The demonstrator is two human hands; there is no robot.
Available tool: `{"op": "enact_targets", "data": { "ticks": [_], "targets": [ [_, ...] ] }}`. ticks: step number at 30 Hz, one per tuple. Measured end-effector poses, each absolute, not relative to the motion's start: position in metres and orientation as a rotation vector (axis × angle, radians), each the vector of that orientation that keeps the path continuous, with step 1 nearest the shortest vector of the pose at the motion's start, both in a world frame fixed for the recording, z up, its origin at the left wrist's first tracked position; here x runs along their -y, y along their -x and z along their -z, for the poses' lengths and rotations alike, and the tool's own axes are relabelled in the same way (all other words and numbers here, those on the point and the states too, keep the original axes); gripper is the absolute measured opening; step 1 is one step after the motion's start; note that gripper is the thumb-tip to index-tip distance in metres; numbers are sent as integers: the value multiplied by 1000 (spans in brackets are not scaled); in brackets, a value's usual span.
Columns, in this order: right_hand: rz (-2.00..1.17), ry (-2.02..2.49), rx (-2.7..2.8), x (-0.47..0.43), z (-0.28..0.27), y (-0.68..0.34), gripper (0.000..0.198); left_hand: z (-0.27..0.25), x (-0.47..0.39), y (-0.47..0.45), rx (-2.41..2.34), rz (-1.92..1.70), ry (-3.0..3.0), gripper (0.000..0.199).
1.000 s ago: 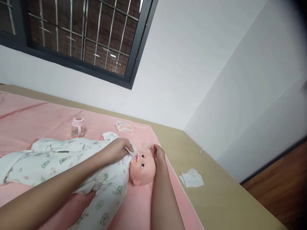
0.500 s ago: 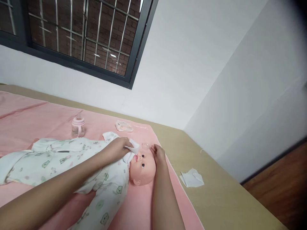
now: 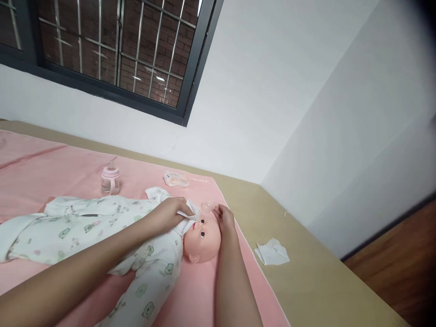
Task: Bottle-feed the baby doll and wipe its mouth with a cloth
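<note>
A bald baby doll [image 3: 209,243] in a white patterned onesie [image 3: 112,222] lies on its back, its head toward the right. My left hand [image 3: 172,212] reaches across its chest, closed on a white tissue [image 3: 191,210]. The tissue is at the doll's mouth and chin and covers part of them. Beside the top of the head, my right hand [image 3: 225,218] is loosely cupped with its fingers bent near the doll's far ear [image 3: 206,207]. Nothing shows in the right hand; whether its fingertips touch the ear, I cannot tell.
A pink mat [image 3: 200,295] lies under the doll on a wooden surface [image 3: 306,277]. Behind the doll stand a pink-lidded baby bottle [image 3: 111,180] and a small clear plastic packet [image 3: 175,179]. Another folded tissue [image 3: 273,252] lies right of the mat. A barred window [image 3: 112,50] is behind.
My left hand has shifted slightly with the tissue, which now covers more of the doll's mouth. My right hand stays beside the head.
</note>
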State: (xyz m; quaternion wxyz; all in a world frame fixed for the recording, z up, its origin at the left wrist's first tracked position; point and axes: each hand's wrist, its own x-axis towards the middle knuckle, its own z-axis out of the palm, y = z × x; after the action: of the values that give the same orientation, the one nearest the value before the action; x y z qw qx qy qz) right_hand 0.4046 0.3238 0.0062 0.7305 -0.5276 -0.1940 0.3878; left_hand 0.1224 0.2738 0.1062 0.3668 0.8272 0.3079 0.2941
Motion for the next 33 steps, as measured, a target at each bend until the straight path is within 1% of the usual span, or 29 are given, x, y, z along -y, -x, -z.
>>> {"op": "enact_targets", "data": {
  "ticks": [8,12,16,19,23,25,28,31,33],
  "targets": [
    [-854,1169,448,-322,-7,-404,4,-106,-274,-122,-753,-763,-2104,38],
    [-853,1189,488,-321,-7,-404,1,-108,-273,-122,-725,-718,-2141,31],
    [-812,1219,555,-319,-16,-401,8,-115,-272,-117,-751,-809,-2113,32],
    [-735,1208,664,-316,-36,-397,12,-121,-276,-109,-784,-929,-2147,29],
    [-580,1171,1090,-305,-84,-379,23,-128,-287,-96,-844,-1089,-2159,21],
    [-594,1146,1314,-293,-112,-363,30,-132,-291,-90,-874,-1116,-2142,22],
    [-677,1125,1656,-272,-149,-332,35,-139,-293,-82,-892,-1105,-2154,26],
    [-765,1062,1910,-251,-170,-298,46,-146,-289,-76,-921,-1111,-2183,29],
    [-757,1113,2003,-241,-176,-277,48,-150,-286,-74,-963,-1117,-2190,30]
  ]
}}
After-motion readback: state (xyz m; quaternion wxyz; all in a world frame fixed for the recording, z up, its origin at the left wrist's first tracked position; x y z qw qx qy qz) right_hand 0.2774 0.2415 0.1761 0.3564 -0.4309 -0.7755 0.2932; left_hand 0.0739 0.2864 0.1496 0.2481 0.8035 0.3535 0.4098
